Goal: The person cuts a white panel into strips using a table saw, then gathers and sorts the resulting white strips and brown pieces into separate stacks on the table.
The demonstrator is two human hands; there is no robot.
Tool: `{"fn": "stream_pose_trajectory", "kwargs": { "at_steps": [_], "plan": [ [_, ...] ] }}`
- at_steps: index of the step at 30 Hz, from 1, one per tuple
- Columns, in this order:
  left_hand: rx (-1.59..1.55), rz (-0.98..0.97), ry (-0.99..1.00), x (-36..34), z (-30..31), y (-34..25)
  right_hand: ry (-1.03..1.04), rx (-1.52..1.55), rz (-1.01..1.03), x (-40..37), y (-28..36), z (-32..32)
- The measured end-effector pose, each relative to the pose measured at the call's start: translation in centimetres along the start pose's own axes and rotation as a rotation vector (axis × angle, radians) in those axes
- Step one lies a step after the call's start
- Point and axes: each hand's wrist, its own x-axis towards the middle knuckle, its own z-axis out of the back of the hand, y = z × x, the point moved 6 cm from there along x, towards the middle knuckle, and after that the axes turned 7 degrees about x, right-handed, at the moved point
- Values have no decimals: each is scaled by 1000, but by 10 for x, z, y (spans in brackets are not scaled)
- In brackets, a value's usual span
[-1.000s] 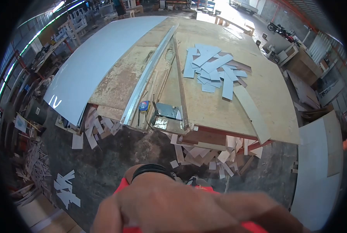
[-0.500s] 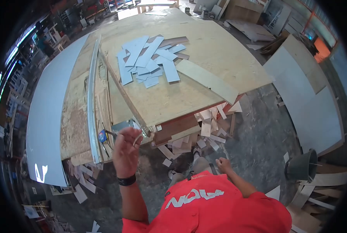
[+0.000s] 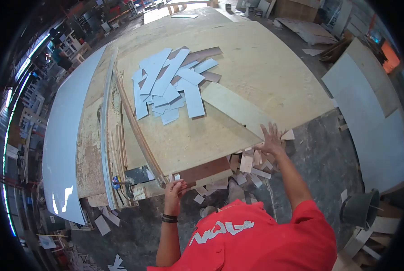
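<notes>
My right hand point(image 3: 271, 141) lies with spread fingers on the near end of a long pale wooden board point(image 3: 233, 108), which rests at an angle on the plywood tabletop point(image 3: 251, 63). My left hand point(image 3: 174, 195), with a black band at the wrist, is closed at the table's near edge. Its fingertips are pressed together beside the near end of a long wooden strip point(image 3: 136, 124). Whatever they pinch is too small to make out. A heap of white cut panels point(image 3: 169, 81) lies beyond both hands. Left of my left hand is a blue tape measure point(image 3: 116, 182).
A long metal straightedge point(image 3: 105, 117) and a large white sheet point(image 3: 68, 135) run along the left side. Wood offcuts point(image 3: 247, 162) litter the floor under the table's edge. At right are a dark bucket point(image 3: 361, 208) and leaning panels point(image 3: 369, 95). A person point(image 3: 61, 58) is far left.
My right hand has risen from beside my body onto the pale board's near end. My left hand has lowered from above the tabletop to the near edge, and the view has shifted.
</notes>
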Motion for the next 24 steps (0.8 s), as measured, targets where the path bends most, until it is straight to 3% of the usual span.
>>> {"fn": "stream_pose_trajectory", "kwargs": {
  "at_steps": [2, 7, 11, 17, 22, 24],
  "plan": [
    [27, 60, -47, 16, -17, 2, 136, -103, -10, 37, -11, 2],
    [58, 51, -108, 64, -44, 10, 227, -93, 54, 73, -32, 12],
    [188, 19, -202, 93, -44, 3, 251, -181, 33, 68, -104, 22],
    [424, -112, -335, 142, -6, 19, 92, -197, -245, 48, -224, 72],
    [497, -157, -337, 173, -16, 1, -159, -41, -625, 92, -261, 87],
    [546, -203, -302, 189, -18, -9, -145, 13, -614, 117, -265, 61]
  ]
}}
